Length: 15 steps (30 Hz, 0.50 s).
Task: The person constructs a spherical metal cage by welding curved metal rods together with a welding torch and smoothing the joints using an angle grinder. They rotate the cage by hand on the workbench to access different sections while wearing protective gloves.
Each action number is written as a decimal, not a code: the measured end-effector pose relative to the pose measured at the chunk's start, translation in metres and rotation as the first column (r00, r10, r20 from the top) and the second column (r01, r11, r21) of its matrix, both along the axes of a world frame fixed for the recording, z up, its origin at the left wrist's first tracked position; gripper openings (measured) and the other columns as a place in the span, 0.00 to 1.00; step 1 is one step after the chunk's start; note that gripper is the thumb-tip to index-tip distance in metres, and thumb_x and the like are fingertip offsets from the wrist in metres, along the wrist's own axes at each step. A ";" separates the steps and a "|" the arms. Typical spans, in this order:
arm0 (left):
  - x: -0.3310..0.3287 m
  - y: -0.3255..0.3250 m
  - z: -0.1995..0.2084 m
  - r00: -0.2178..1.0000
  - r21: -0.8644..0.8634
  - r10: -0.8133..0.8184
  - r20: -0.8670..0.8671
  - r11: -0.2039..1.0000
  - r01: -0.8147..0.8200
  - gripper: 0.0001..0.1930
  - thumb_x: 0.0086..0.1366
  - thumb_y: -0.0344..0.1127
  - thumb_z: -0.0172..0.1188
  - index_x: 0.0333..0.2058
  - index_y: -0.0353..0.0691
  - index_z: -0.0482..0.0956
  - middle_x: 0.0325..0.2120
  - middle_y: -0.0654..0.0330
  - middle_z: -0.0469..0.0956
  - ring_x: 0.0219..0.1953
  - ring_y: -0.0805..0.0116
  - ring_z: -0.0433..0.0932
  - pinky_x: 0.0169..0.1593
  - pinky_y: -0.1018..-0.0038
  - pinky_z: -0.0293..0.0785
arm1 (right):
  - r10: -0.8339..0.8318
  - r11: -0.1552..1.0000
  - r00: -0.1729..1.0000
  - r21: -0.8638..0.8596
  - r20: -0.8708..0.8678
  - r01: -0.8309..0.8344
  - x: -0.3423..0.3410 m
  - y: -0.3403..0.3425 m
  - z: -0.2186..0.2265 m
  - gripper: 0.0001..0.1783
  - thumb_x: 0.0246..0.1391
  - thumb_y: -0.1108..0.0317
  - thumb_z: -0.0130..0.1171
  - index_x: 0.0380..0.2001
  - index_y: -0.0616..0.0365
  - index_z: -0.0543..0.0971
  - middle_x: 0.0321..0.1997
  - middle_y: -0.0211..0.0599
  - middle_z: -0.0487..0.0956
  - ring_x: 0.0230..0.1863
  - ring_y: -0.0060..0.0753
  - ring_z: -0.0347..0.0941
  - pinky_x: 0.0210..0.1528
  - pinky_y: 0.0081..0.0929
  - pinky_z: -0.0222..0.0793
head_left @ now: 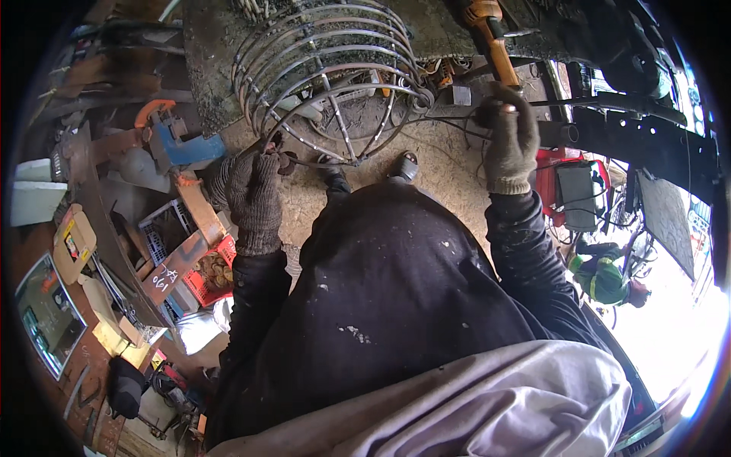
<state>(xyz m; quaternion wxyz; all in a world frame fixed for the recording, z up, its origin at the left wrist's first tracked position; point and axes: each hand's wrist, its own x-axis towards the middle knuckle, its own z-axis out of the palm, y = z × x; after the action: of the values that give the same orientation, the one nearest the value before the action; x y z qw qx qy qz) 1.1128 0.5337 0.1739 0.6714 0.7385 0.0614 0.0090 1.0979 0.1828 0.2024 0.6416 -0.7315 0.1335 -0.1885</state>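
Observation:
A round cage of bent metal rods [324, 65], its rings joined by straight cross rods, lies partly on the dark workbench [209, 57] and reaches over its near edge toward me. At the cage's nearest ring, on its left, my left hand [257, 190] in a grey-brown knit glove is closed on the rod. My right hand [512, 145], gloved alike, is wrapped around the rear end of an orange angle grinder [491, 38]. The grinder points away from me over the bench, right of the cage and apart from it. A dark cord runs near my right hand.
To the left are a blue and orange clamp-like machine [183, 145], a red crate [213, 270] and wooden boards. A red machine [575, 186] stands at right under dark metal beams. Farther right, another person in green [601, 274] is outside. My feet stand below the cage.

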 end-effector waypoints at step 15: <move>0.006 0.008 -0.003 0.999 0.094 -0.033 -0.033 0.995 0.036 0.13 0.69 0.35 0.57 0.46 0.31 0.78 0.39 0.57 0.81 0.40 0.70 0.78 0.47 0.73 0.74 | -0.337 0.915 0.933 0.279 0.126 0.293 -0.026 -0.042 0.022 0.15 0.67 0.65 0.50 0.49 0.63 0.76 0.32 0.33 0.79 0.28 0.22 0.73 0.31 0.22 0.72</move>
<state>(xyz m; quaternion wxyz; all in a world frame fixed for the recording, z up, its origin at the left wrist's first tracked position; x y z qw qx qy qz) 1.1193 0.5415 0.1705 0.6347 0.7704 0.0589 -0.0114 1.0716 0.1412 0.2240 0.7005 -0.5925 0.2176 -0.3332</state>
